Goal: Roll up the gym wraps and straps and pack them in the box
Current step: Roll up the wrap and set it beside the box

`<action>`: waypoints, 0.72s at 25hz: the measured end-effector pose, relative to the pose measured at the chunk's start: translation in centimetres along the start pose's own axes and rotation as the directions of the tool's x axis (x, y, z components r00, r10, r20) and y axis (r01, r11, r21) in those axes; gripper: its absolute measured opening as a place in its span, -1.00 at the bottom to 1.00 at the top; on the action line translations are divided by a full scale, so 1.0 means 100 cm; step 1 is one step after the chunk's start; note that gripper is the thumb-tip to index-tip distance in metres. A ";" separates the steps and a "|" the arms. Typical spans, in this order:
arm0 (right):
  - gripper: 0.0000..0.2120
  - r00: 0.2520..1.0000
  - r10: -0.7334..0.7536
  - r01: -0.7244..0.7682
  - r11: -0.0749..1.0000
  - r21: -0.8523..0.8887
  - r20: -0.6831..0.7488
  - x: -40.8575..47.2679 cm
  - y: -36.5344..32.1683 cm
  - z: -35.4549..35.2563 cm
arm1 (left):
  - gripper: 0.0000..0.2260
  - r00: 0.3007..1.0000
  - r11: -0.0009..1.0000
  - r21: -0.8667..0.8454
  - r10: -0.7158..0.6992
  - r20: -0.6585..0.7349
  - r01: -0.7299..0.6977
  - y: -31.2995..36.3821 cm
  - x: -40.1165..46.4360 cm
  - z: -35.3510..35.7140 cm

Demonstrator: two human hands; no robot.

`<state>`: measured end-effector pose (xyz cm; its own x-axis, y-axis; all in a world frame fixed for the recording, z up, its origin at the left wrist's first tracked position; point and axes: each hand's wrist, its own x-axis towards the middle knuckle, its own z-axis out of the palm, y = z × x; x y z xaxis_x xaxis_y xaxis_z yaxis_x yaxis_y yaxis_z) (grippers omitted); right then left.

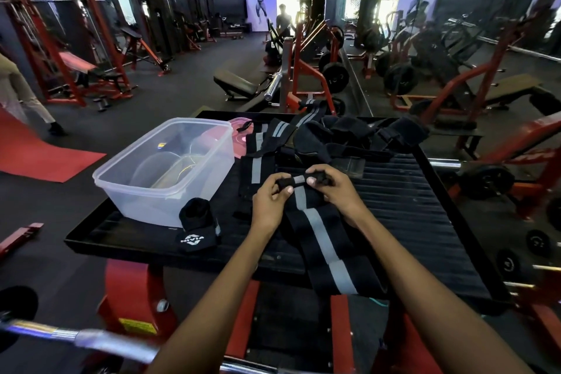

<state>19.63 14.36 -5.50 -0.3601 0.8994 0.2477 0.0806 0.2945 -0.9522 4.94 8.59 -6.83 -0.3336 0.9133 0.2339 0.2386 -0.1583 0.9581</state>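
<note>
A long black wrap with a grey stripe lies across the black ribbed platform and hangs over its near edge. My left hand and my right hand both pinch its far end, which is curled into a small roll between the fingertips. A clear plastic box stands at the platform's left with nothing fabric inside. A rolled black strap with a white logo sits in front of the box. More black wraps and padded straps lie piled at the far side.
A pink lid lies behind the box. Red gym machines, benches and weight plates surround the platform. A chrome bar crosses the lower left. A person walks at the far left; another stands in the distance.
</note>
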 end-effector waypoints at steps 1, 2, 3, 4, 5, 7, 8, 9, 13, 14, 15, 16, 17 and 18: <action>-0.89 1.000 0.014 -0.014 0.999 0.034 0.008 0.000 0.000 -0.001 | -0.80 1.000 1.000 -0.007 0.001 0.002 -0.001 0.000 0.000 0.000; -0.92 0.998 0.051 -0.053 0.995 0.082 0.022 0.000 -0.001 -0.002 | -0.79 1.000 1.000 -0.008 0.003 0.002 -0.003 0.001 -0.001 0.000; -0.96 0.994 0.100 -0.104 0.986 0.130 0.041 0.000 -0.001 -0.002 | -0.78 1.000 1.000 0.000 0.003 -0.003 -0.003 0.001 -0.001 -0.001; -0.99 0.990 0.134 -0.140 0.978 0.157 0.048 -0.001 -0.001 -0.002 | -0.76 1.000 1.000 0.021 0.005 -0.007 -0.005 0.002 -0.001 -0.001; -0.98 0.991 0.129 -0.133 0.980 0.150 0.039 0.000 0.001 -0.002 | -0.75 1.000 0.999 0.044 0.009 -0.009 -0.009 0.002 -0.002 -0.001; -0.97 0.997 0.071 -0.069 0.991 0.119 -0.008 -0.001 0.002 -0.001 | -0.75 1.000 0.999 0.053 -0.009 -0.015 0.010 0.002 -0.002 0.000; -0.94 0.999 0.037 -0.033 0.993 0.112 -0.032 -0.001 0.001 0.000 | -0.79 0.999 0.999 0.029 -0.036 -0.025 0.036 0.003 -0.003 0.000; -0.91 0.999 0.001 0.004 0.994 0.109 -0.048 -0.001 0.000 -0.001 | -0.84 0.998 0.998 0.005 -0.057 -0.031 0.057 0.002 -0.002 0.001; -0.82 0.998 -0.055 0.057 0.994 0.093 -0.021 -0.003 -0.001 0.000 | -0.88 1.000 0.999 -0.030 0.012 -0.002 -0.012 -0.002 -0.002 0.000; -0.82 0.999 -0.035 0.036 0.997 0.065 -0.015 -0.003 -0.002 0.001 | -0.87 1.000 0.999 -0.024 0.025 -0.002 -0.025 -0.002 -0.002 -0.001; -0.83 1.000 -0.016 0.016 1.000 0.012 -0.007 -0.003 -0.001 0.001 | -0.84 0.999 0.999 0.002 0.042 0.001 -0.042 -0.003 -0.001 -0.001; -0.84 1.000 -0.010 0.010 0.999 -0.048 0.004 -0.002 0.001 0.001 | -0.82 0.998 0.997 0.045 0.058 0.011 -0.058 -0.003 -0.001 -0.002; -0.84 1.000 -0.018 0.019 0.996 -0.092 0.010 -0.001 0.004 0.001 | -0.79 0.998 0.994 0.086 0.057 0.033 -0.060 -0.004 -0.001 -0.001; -0.83 1.000 -0.027 0.028 0.993 -0.112 0.006 -0.001 0.005 0.000 | -0.75 0.997 0.992 0.115 0.050 0.065 -0.057 -0.004 -0.002 -0.001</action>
<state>19.65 14.43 -6.01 -0.3681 0.8889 0.2726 0.1741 0.3539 -0.9189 4.85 8.42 -7.29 -0.2615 0.9266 0.2704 0.3610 -0.1659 0.9177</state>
